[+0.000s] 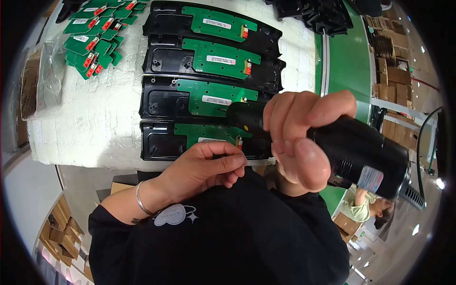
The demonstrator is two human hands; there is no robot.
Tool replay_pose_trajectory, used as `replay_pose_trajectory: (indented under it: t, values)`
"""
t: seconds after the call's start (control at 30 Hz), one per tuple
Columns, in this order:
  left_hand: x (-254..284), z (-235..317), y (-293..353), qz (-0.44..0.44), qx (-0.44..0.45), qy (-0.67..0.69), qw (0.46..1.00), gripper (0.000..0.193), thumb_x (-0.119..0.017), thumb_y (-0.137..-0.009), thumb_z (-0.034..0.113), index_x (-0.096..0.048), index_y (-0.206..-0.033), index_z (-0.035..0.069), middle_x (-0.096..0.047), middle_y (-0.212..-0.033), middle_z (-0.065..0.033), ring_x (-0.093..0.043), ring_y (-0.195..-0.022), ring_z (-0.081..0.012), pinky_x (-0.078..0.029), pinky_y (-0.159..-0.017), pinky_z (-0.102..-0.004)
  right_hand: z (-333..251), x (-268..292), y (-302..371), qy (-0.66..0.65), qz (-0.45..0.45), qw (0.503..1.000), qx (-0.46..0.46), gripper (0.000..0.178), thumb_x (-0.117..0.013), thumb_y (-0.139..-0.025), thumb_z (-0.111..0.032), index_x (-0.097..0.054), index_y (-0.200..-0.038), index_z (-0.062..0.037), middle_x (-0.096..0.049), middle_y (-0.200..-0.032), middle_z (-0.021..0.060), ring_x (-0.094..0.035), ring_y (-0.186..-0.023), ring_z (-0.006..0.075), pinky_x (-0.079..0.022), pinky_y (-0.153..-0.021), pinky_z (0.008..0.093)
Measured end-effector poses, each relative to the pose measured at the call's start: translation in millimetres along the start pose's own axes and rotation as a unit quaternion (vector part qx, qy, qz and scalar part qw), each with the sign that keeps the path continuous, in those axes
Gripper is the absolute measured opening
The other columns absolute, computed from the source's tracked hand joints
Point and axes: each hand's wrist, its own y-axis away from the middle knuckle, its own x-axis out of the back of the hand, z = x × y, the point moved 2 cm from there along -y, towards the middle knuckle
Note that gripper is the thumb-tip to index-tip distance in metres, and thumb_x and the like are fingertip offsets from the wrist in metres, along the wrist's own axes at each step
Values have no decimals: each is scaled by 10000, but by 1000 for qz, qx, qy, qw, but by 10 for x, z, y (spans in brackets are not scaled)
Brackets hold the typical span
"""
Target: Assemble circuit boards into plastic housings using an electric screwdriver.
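head view: my right hand (pixel 297 142) is wrapped firmly around a black electric screwdriver (pixel 351 152), its tip aimed left toward the nearest of four black housings (pixel 159 140) lined up on the white foam block (pixel 95 123). each housing carries a green circuit board (pixel 206 134). my left hand (pixel 209 166) is pinched narrow at the near edge of that housing; whether it holds a screw i cannot tell. loose green boards (pixel 95 38) lie far left. judgement: fastening the nearest board is the step in hand; next calls for seating the tip squarely before driving.
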Motion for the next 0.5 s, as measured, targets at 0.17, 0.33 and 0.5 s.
replay_pose_trajectory:
  t: [0.17,0.33,0.5]
  values:
    - [33,45,42,28,-16,12,999,175,-579,-843,130,-571,-982,24,-593,-863,-46,-570,-751,-97,-473,-686,-204,31,-161,-60,73,-44,995,-53,263,-598,-725,-78,-367,-850,-85,-446,-576,13,-414,-478,111,-362,-501,277]
    - [66,58,58,49,-54,40,997,195,-574,-843,112,-561,-1013,19,-598,-908,-62,-584,-792,-114,-484,-719,-219,41,-195,-105,95,-53,993,-55,258,-593,-719,-56,-371,-850,-75,-447,-573,15,-410,-470,114,-359,-489,274]
    - [98,74,70,34,-96,59,993,184,-561,-851,107,-560,-1016,25,-594,-925,-65,-578,-787,-111,-481,-720,-215,21,-171,-70,113,-9,993,-27,272,-590,-693,-29,-384,-864,-77,-470,-568,2,-447,-467,96,-343,-462,251]
